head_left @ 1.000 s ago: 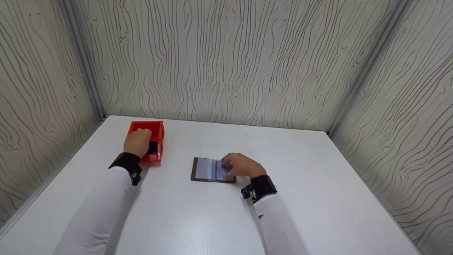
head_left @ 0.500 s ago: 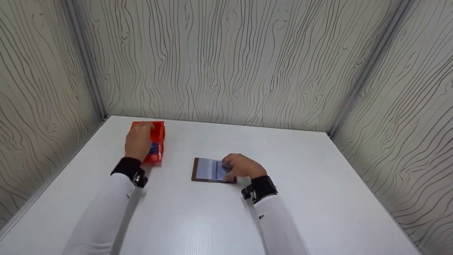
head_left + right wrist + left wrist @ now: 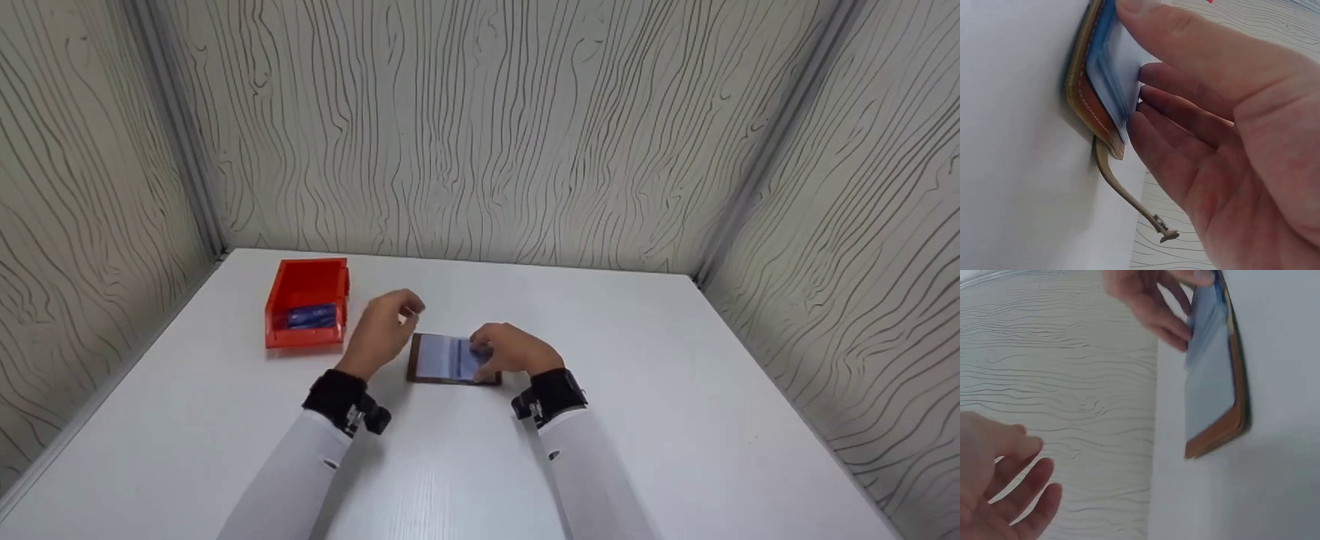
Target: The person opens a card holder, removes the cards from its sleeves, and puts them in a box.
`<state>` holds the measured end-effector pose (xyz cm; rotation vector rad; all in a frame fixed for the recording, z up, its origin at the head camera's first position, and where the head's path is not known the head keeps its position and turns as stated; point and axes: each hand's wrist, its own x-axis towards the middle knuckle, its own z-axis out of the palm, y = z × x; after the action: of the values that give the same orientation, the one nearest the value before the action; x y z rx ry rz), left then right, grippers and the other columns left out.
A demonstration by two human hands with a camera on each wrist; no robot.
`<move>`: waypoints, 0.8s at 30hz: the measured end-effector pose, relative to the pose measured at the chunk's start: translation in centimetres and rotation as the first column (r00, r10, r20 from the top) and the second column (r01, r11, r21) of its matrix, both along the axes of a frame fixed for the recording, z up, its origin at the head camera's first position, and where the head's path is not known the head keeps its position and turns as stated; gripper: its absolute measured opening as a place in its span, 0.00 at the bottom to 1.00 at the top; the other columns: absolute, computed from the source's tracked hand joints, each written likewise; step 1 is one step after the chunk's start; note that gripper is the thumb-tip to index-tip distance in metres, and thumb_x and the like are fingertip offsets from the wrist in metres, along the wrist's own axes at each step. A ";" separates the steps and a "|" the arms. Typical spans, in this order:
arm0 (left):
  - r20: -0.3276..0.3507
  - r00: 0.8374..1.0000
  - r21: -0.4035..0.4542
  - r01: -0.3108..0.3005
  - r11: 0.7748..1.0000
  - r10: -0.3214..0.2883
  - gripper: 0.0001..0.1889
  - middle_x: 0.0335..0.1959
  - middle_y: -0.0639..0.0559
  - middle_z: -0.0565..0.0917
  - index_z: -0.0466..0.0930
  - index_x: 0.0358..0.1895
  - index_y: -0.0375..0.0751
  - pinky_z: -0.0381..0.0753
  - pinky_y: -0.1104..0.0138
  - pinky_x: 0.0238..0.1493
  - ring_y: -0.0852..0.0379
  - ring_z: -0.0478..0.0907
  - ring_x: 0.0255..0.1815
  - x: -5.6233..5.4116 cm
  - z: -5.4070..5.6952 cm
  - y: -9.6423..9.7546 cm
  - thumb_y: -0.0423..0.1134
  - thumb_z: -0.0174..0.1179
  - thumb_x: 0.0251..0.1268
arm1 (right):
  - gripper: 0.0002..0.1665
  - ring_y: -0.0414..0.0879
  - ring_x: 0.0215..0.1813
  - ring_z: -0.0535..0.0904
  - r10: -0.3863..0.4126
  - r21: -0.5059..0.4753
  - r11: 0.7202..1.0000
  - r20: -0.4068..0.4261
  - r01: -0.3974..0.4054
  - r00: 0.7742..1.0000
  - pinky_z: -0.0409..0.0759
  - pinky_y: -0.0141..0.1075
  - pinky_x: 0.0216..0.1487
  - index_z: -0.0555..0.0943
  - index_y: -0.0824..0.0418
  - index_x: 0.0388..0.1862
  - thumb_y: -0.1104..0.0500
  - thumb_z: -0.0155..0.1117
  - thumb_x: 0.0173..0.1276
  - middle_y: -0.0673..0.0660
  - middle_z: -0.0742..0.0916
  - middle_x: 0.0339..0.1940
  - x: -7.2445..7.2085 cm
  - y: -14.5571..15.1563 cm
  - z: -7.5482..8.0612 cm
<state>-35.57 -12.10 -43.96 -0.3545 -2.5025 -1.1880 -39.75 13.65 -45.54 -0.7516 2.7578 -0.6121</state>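
On the white table lies a brown leather card holder (image 3: pixel 433 356), spread flat with pale bluish clear sleeves on top. A stitched edge and a strap (image 3: pixel 1129 194) with a metal snap show in the right wrist view. My right hand (image 3: pixel 516 349) grips its right part, thumb at the near edge and fingertips at the far side of the sleeves. Just left of the holder, my left hand (image 3: pixel 381 330) hovers with loosely bent fingers. Nothing shows between the fingers (image 3: pixel 1033 486) of that hand in the left wrist view.
A red plastic bin (image 3: pixel 274 330) stands at the back left of the table, with blue items (image 3: pixel 311 316) at its front. Wood-patterned panels (image 3: pixel 465 135) rise along the back and both sides.
My left hand has come out of the red bin and moved right, toward the card holder. The blue items in the bin are now uncovered. My right hand has stayed in place.
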 end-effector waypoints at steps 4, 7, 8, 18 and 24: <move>0.132 0.986 -0.009 0.100 0.995 -0.098 0.09 0.49 0.40 0.91 0.88 0.51 0.35 0.87 0.48 0.61 0.43 0.87 0.55 -0.7 -2.7 2.5 0.27 0.67 0.71 | 0.37 0.56 0.73 0.82 0.000 -0.005 1.000 0.004 0.000 1.000 0.78 0.52 0.78 0.86 0.63 0.66 0.57 0.88 0.58 0.60 0.87 0.70 -0.1 0.0 -0.1; 0.140 0.985 -0.023 0.106 0.994 -0.102 0.12 0.53 0.37 0.91 0.88 0.53 0.32 0.84 0.46 0.67 0.39 0.86 0.61 -1.1 -4.4 3.6 0.26 0.69 0.69 | 0.37 0.57 0.73 0.82 -0.007 -0.008 1.000 0.012 0.007 1.000 0.78 0.53 0.78 0.85 0.63 0.67 0.58 0.87 0.58 0.61 0.87 0.70 -0.1 0.0 0.0; 0.148 0.984 -0.020 0.106 0.994 -0.102 0.12 0.55 0.37 0.91 0.88 0.54 0.32 0.82 0.45 0.69 0.39 0.86 0.64 -1.1 -4.9 3.8 0.27 0.69 0.69 | 0.37 0.57 0.72 0.82 -0.009 -0.008 1.000 0.011 0.009 1.000 0.78 0.54 0.78 0.85 0.63 0.67 0.57 0.87 0.58 0.61 0.87 0.70 -0.1 0.0 0.1; 0.236 0.966 0.156 0.073 0.985 -0.109 0.14 0.59 0.39 0.90 0.91 0.54 0.35 0.78 0.47 0.75 0.42 0.83 0.68 -1.6 -7.2 3.4 0.27 0.71 0.65 | 0.37 0.57 0.73 0.82 -0.010 0.018 1.000 0.011 0.009 1.000 0.78 0.53 0.78 0.85 0.63 0.68 0.57 0.87 0.60 0.61 0.87 0.71 -0.1 -0.3 0.5; 0.265 0.957 0.213 0.062 0.975 -0.118 0.15 0.58 0.41 0.90 0.91 0.53 0.37 0.79 0.49 0.73 0.45 0.84 0.64 -1.6 -7.7 3.1 0.27 0.73 0.63 | 0.36 0.56 0.70 0.84 0.001 0.028 1.000 0.015 -0.002 1.000 0.80 0.52 0.76 0.86 0.64 0.66 0.57 0.87 0.59 0.61 0.88 0.69 -0.1 -0.5 0.4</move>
<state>-37.17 -9.01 -51.71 -0.2674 -2.5843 -1.6140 -39.82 13.19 -45.12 -0.7400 2.7462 -0.5755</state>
